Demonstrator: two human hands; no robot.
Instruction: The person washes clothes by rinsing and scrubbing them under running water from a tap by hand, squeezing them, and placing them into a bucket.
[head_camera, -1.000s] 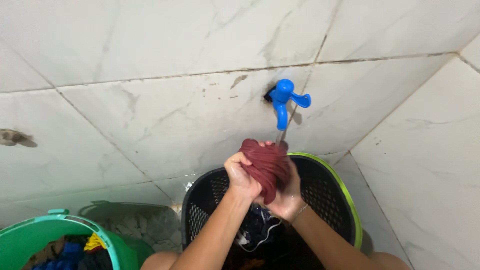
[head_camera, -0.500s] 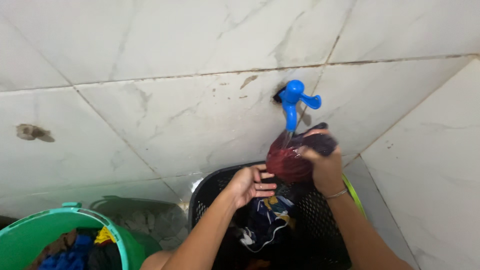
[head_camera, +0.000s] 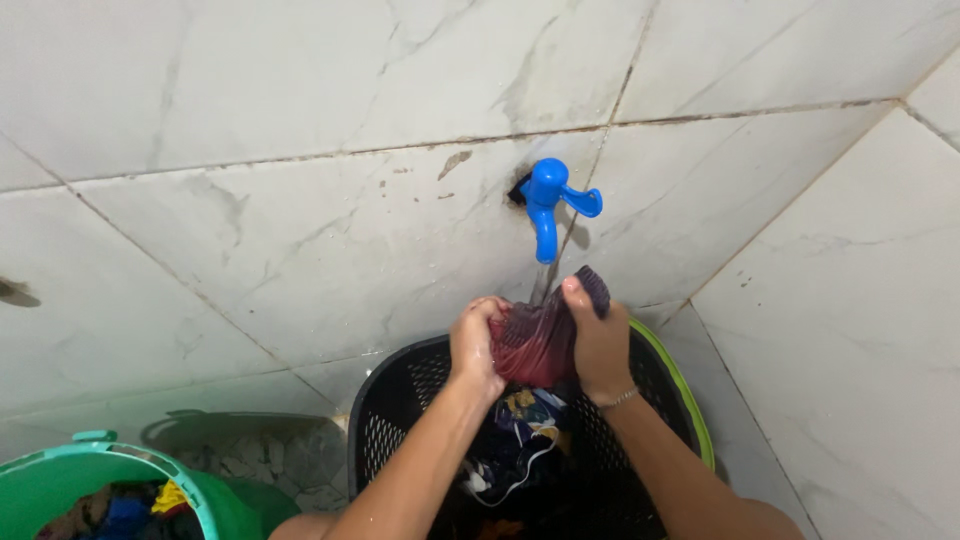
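Note:
A wet dark red cloth (head_camera: 533, 343) is bunched between both my hands, right under the blue tap (head_camera: 548, 207) on the tiled wall. Water runs from the tap onto the cloth. My left hand (head_camera: 475, 343) grips the cloth's left side. My right hand (head_camera: 598, 340) grips its right side, thumb on top; a thin bracelet sits on that wrist. Both hands are above the black perforated laundry basket (head_camera: 400, 420) with a green rim, which holds dark and multicoloured clothes (head_camera: 515, 440).
A green plastic bucket (head_camera: 60, 475) with colourful clothes stands at the lower left. Another green container (head_camera: 240, 445) sits between it and the basket. White marbled tiles (head_camera: 300, 120) cover the walls, which meet in a corner at the right.
My left hand has come back up and taken hold of the cloth again. The cloth has dropped slightly lower under the tap, held by both hands.

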